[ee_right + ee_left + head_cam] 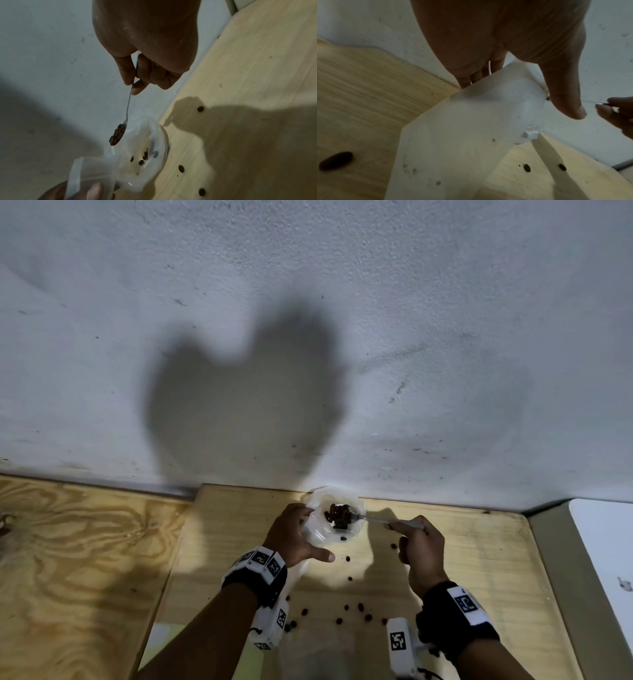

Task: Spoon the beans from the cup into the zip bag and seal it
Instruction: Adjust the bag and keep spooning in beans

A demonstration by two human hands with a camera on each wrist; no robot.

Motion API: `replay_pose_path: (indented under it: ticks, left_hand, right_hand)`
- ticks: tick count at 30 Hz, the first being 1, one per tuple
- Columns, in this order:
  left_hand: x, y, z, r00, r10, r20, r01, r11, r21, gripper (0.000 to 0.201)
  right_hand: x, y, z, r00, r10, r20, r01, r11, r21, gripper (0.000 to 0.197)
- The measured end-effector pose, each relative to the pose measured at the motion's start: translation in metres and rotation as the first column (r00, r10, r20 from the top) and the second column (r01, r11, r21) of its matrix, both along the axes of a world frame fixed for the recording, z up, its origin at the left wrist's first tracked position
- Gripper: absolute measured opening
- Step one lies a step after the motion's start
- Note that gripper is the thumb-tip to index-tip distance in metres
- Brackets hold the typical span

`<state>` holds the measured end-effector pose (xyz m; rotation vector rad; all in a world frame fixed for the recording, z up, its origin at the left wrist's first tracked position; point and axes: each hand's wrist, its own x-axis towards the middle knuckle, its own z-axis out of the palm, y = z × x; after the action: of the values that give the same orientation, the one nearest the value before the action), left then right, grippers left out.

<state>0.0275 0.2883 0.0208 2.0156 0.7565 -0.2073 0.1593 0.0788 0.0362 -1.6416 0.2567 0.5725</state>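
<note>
My left hand (308, 534) holds the clear zip bag (323, 530) upright near the wall, mouth open, with the fingers (479, 75) behind it and the thumb (565, 97) in front. My right hand (397, 525) pinches the handle of a thin metal spoon (373, 519). The spoon's bowl, heaped with dark beans (337, 515), hovers over the bag's mouth. In the right wrist view the loaded spoon (118, 133) hangs just above the zip bag (150, 142), and a few beans (142, 160) lie inside it. A blurred translucent shape (315, 652) at the bottom edge may be the cup.
Several loose beans (359, 607) are scattered over the pale wooden board (479, 559) between my wrists and the bag. A white wall (308, 337) rises directly behind the bag. Plywood (85, 559) lies to the left and a white panel (606, 542) to the right.
</note>
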Motion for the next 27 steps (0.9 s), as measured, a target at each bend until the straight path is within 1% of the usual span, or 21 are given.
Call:
replay_pose_path:
  ticks: [3,4,6,9,11,13,15,16,17,18,20,23,25,27]
  left_hand:
    - [0.001,0.0,0.003,1.0,0.012,-0.016,-0.012,1.0,-0.014,0.111]
    - [0.001,0.0,0.004,1.0,0.014,-0.027,-0.015,1.0,-0.013,0.111]
    - [0.002,0.0,0.006,0.999,0.013,-0.044,-0.013,1.0,-0.01,0.112]
    - [0.004,-0.002,0.01,0.998,0.012,-0.061,-0.012,1.0,0.0,0.113]
    - [0.004,-0.003,0.01,0.997,0.026,-0.074,-0.027,0.999,-0.018,0.114]
    - [0.004,-0.004,0.01,0.995,0.054,-0.081,-0.057,0.997,-0.042,0.117]
    - [0.005,-0.004,0.009,0.994,0.071,-0.087,-0.077,0.995,-0.058,0.118]
    - [0.005,-0.004,0.01,0.993,0.075,-0.093,-0.081,0.995,-0.064,0.118]
    - [0.005,-0.004,0.01,0.992,0.077,-0.104,-0.084,0.994,-0.072,0.118]
    - [0.004,-0.004,0.011,0.991,0.077,-0.114,-0.086,0.993,-0.079,0.12]
    - [0.003,-0.003,0.011,0.99,0.086,-0.115,-0.097,0.991,-0.095,0.125]
    - [0.001,-0.001,0.007,0.99,0.093,-0.108,-0.104,0.99,-0.099,0.125]
    - [0.001,0.0,0.008,0.991,0.086,-0.106,-0.095,0.992,-0.088,0.12]
    - [0.001,0.0,0.007,0.992,0.069,-0.102,-0.077,0.994,-0.076,0.116]
  right_hand:
    - [0.0,-0.001,0.015,0.999,0.031,0.042,-0.033,0.998,0.046,0.004]
    - [0.0,0.0,0.019,0.997,0.051,0.06,-0.054,0.997,0.056,0.004]
    - [-0.001,0.003,0.023,0.991,0.083,0.1,-0.089,0.994,0.056,0.012]
    - [-0.002,0.014,0.027,0.96,0.16,0.228,-0.161,0.987,-0.017,0.024]
    - [-0.005,0.022,0.033,0.905,0.271,0.328,-0.253,0.963,-0.098,0.033]
    - [-0.008,0.03,0.041,0.819,0.398,0.413,-0.353,0.918,-0.184,0.037]
    - [-0.009,0.034,0.049,0.722,0.503,0.474,-0.443,0.863,-0.242,0.032]
    - [-0.008,0.036,0.053,0.684,0.534,0.496,-0.47,0.843,-0.261,0.028]
    - [-0.007,0.037,0.057,0.666,0.543,0.511,-0.48,0.837,-0.264,0.026]
    - [-0.004,0.036,0.059,0.677,0.527,0.515,-0.47,0.847,-0.249,0.025]
    - [0.001,0.033,0.061,0.732,0.451,0.51,-0.401,0.891,-0.212,0.025]
    - [0.007,0.023,0.049,0.787,0.355,0.504,-0.26,0.932,-0.252,0.027]
    - [0.005,0.017,0.032,0.784,0.373,0.497,-0.217,0.914,-0.344,0.033]
    - [-0.002,0.014,0.014,0.743,0.442,0.503,-0.205,0.865,-0.458,0.039]
